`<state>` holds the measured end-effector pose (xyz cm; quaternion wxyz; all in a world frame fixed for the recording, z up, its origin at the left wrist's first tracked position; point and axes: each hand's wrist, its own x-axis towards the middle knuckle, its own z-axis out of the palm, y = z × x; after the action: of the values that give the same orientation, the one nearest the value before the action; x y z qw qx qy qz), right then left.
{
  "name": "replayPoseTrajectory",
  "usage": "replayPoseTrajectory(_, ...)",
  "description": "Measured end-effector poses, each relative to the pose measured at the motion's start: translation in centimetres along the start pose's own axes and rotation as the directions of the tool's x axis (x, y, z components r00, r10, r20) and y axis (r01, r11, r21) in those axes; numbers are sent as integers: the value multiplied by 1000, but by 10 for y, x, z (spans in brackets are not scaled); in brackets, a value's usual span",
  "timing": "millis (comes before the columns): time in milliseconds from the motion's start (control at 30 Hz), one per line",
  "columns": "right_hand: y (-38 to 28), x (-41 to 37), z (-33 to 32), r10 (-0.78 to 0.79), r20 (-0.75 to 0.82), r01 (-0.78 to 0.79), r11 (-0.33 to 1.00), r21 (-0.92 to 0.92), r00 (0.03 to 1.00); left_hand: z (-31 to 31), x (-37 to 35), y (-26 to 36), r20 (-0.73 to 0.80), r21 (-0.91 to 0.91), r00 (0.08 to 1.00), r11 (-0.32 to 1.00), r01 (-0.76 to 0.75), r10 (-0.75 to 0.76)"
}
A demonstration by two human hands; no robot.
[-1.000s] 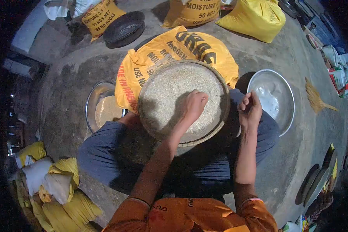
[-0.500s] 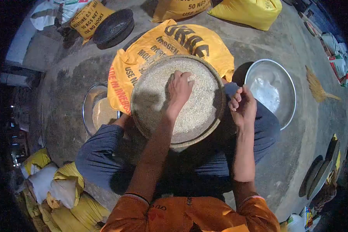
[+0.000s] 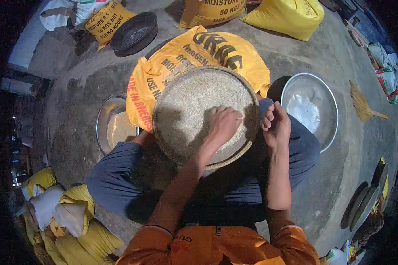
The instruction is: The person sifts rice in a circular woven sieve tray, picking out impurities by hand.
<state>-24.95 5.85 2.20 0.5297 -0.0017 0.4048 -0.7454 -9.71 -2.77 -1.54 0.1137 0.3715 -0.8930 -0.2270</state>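
Observation:
A round woven winnowing tray (image 3: 205, 167) with a bamboo rim lies across my lap, spread with pale, rice-like grain (image 3: 199, 92). My left hand (image 3: 225, 126) is over the grain in the tray's right half, knuckles up and fingers bent down. Its fingertips are hidden, so anything pinched there does not show. Just outside the right rim, my right hand (image 3: 277, 126) is turned palm up above my knee, with its fingers curled inward. What lies in that palm cannot be made out. Beneath the tray's far side spreads an orange printed sack (image 3: 163, 73).
A wide metal basin (image 3: 311, 79) stands on the right, beside a straw hand broom (image 3: 361, 104). To the left is a metal bowl (image 3: 102, 128) with brownish grain. Farther off are a black pan (image 3: 135, 35) and a full yellow sack (image 3: 292, 17); more sacks (image 3: 70, 216) lie lower left.
My left hand has moved across the grain, nearer to me and to the right. The right hand stays by the rim, fingers still curled. The whole view has shifted slightly.

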Motion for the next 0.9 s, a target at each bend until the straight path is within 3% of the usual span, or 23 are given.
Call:
replayPoseTrajectory(133, 4, 2, 2, 8, 48, -8, 1000, -6, 999, -20, -48, -27, -163, -42, 986, 999, 8, -15)
replayPoseTrajectory(333, 20, 2, 2, 69, 83, -67, 997, -33, 994, -24, -102, -78, -316, -325, 911, 932, 158, -265)
replayPoseTrajectory(400, 24, 4, -2, 82, 76, -80, 996, -24, 994, -25, -111, -84, -208, -352, 900, 887, 297, -384)
replayPoseTrajectory(433, 25, 5, -3, 81, 80, -79, 997, -28, 994, -31, -113, -80, -212, -355, 898, 887, 296, -384)
replayPoseTrajectory(500, 26, 7, -4, 89, 48, -87, 996, -35, 995, -41, -119, -72, -180, -204, 892, 903, 379, -415)
replayPoseTrajectory(633, 26, 5, 1, 79, 59, -76, 996, -56, 995, -20, -124, -75, -200, -213, 881, 896, 389, -430)
replayPoseTrajectory(733, 29, 7, 1, 123, 45, -120, 991, -62, 991, -24, -107, -53, -141, -120, 892, 902, 416, -430)
replayPoseTrajectory(800, 30, 6, 1, 118, 73, -114, 992, -60, 990, -36, -89, -30, 3, -122, 861, 854, 505, -509)
replayPoseTrajectory(900, 29, 6, 3, 132, 39, -129, 989, -71, 990, -23, -59, -22, 34, -70, 872, 869, 490, -489)
